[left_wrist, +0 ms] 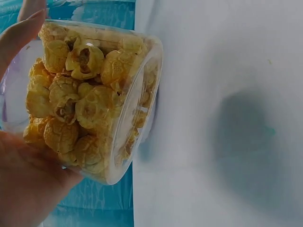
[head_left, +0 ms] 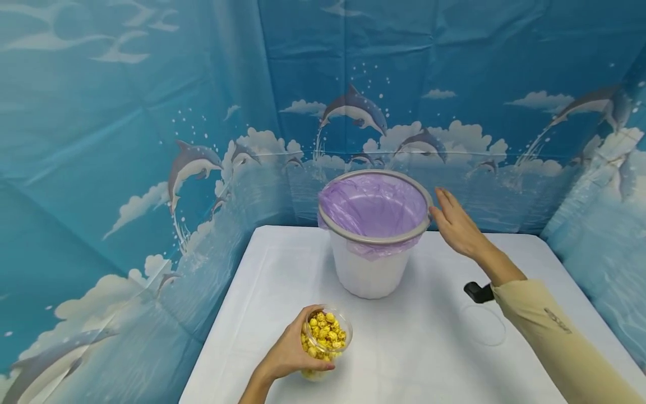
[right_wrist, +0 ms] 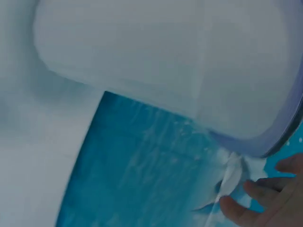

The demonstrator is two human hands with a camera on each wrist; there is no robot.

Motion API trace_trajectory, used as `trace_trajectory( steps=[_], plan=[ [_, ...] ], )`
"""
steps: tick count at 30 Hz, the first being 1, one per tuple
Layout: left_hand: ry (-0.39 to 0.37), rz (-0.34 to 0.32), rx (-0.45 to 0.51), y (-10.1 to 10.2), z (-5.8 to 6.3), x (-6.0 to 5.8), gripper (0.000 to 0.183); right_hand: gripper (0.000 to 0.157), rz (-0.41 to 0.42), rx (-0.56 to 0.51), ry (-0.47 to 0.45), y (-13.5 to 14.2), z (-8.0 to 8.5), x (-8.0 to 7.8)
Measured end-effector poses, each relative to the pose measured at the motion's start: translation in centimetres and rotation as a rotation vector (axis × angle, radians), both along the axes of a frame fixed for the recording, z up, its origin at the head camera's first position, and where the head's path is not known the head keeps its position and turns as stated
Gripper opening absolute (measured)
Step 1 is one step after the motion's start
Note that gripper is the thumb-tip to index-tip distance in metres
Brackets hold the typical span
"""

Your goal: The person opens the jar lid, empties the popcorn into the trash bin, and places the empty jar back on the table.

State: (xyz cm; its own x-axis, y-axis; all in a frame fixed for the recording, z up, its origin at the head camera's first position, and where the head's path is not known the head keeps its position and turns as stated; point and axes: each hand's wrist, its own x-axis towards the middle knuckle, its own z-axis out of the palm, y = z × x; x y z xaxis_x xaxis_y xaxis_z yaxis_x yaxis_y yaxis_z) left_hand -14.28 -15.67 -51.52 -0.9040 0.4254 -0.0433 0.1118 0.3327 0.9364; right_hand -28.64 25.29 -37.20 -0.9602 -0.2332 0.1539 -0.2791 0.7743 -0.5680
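Observation:
My left hand (head_left: 290,348) grips a clear plastic jar (left_wrist: 137,109) filled with yellow popcorn (head_left: 327,332). In the left wrist view the jar's base hangs above the white table, and its shadow falls on the cloth. At the table's far side stands a white trash bin (head_left: 370,272) with a grey rim, lined by a purple bag (head_left: 353,205). My right hand (head_left: 456,227) is beside the bin's right rim, its fingers extended and holding nothing. In the right wrist view those fingers (right_wrist: 258,194) appear just below the bin's edge; whether they touch it I cannot tell.
A small black object (head_left: 478,292) lies on the white table (head_left: 282,264) near my right forearm, partly hidden by the sleeve. A thin pale loop (head_left: 487,325) is beside it. Blue dolphin-print curtains (head_left: 404,67) close off the back and both sides.

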Motion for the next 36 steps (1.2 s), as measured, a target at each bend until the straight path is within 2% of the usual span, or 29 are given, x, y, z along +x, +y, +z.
trace_trajectory(
  steps=[3, 6, 8, 10, 12, 16, 19, 23, 28, 32, 36],
  plan=[
    [-0.015, 0.009, 0.005, -0.2, -0.6, 0.4, 0.106, 0.070, 0.029, 0.100, -0.034, -1.4, 1.0, -1.7],
    [-0.021, 0.024, 0.000, -0.8, -1.0, 0.7, 0.105, 0.072, 0.039, 0.155, -0.102, -2.2, 1.3, -2.8],
    [-0.015, 0.050, -0.013, -1.6, -1.0, 0.6, 0.105, 0.073, 0.040, 0.166, -0.132, -2.5, 1.3, -3.1],
    [0.001, 0.106, -0.035, -2.6, -0.4, 0.1, 0.105, 0.073, 0.035, 0.173, -0.135, -2.7, 1.4, -3.2],
    [0.029, 0.192, -0.062, -3.8, 0.9, -1.0, 0.106, 0.073, 0.029, 0.186, -0.128, -3.1, 1.6, -3.2],
    [0.115, 0.357, -0.076, -6.0, 4.7, -4.1, 0.109, 0.076, 0.012, 0.209, -0.108, -3.6, 1.9, -3.4],
    [0.204, 0.406, -0.040, -6.8, 7.8, -6.5, 0.109, 0.078, 0.003, 0.225, -0.103, -3.7, 2.0, -3.4],
    [0.336, 0.404, -0.026, -6.4, 11.5, -9.4, 0.110, 0.077, 0.002, 0.230, -0.099, -3.5, 2.0, -3.3],
    [0.486, 0.361, -0.114, -4.2, 15.6, -11.8, 0.111, 0.077, 0.000, 0.228, -0.091, -3.4, 2.0, -3.4],
    [0.589, 0.326, -0.221, -1.8, 17.9, -13.2, 0.111, 0.077, -0.002, 0.221, -0.092, -3.4, 1.8, -3.3],
    [0.727, 0.282, -0.358, 0.5, 19.3, -14.5, 0.111, 0.077, -0.008, 0.210, -0.075, -3.5, 1.5, -3.2]
  ],
)
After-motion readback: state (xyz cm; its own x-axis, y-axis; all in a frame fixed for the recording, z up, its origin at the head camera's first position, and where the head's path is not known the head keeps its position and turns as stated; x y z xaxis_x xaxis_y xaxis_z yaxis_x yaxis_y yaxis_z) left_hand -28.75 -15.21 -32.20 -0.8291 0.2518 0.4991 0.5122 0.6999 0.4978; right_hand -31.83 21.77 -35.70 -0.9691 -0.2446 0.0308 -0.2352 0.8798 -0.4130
